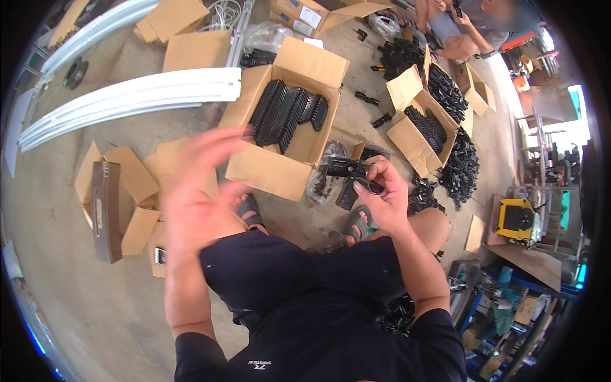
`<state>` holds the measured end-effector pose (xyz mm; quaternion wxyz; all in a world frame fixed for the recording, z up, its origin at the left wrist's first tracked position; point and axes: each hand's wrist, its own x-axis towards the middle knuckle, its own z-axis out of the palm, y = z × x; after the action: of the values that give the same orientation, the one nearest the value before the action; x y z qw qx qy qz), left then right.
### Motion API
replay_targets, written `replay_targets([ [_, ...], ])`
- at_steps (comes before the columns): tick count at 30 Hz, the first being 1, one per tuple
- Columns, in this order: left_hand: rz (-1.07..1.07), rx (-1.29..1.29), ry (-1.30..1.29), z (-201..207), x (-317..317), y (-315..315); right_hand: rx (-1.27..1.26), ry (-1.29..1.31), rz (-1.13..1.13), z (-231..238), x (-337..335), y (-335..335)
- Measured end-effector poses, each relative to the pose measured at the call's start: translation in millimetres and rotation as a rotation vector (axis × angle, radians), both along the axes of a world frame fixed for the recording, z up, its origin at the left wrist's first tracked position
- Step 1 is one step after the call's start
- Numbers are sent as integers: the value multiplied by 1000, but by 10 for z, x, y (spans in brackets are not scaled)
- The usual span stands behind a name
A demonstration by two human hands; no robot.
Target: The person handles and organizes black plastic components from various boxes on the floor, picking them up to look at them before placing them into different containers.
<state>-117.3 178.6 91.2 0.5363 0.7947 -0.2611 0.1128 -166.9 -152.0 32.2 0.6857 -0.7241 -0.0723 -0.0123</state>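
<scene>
My right hand (389,194) grips a black bracket-like part (344,167) between thumb and fingers, above my right foot. A second black piece (347,195) hangs below it, and I cannot tell whether the two are joined. Blurred by motion, my left hand (200,184) is raised by the near left side of an open cardboard box (273,172). Its fingers look stretched apart, with nothing seen in them. Inside that box, black parts (280,118) lie stacked in neat rows. Beyond my right hand stands a clear plastic bag (320,184) with small dark pieces in it.
Another open box (407,141) of black parts stands to the right, beside heaps of loose black parts (459,167). A person (468,32) crouches at the far right. Long white rails (133,102) lie at left, near a brown case (107,210) and a phone (160,256).
</scene>
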Motion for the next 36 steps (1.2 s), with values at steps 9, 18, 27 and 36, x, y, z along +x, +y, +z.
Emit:
replay_targets([
  [9, -515, -298, 690, -623, 270, -1565, 368, 150, 28, 147, 302, -118],
  [18, -432, -838, 1144, -990, 292, -1971, 299, -11, -74, -191, 270, -582],
  [27, -539, -962, 1251, -1075, 437, -2120, -249, -241, -274, -267, 403, -612],
  [36, -655, -895, 1216, -1045, 436, -2071, 55, -58, -434, -357, 424, -473],
])
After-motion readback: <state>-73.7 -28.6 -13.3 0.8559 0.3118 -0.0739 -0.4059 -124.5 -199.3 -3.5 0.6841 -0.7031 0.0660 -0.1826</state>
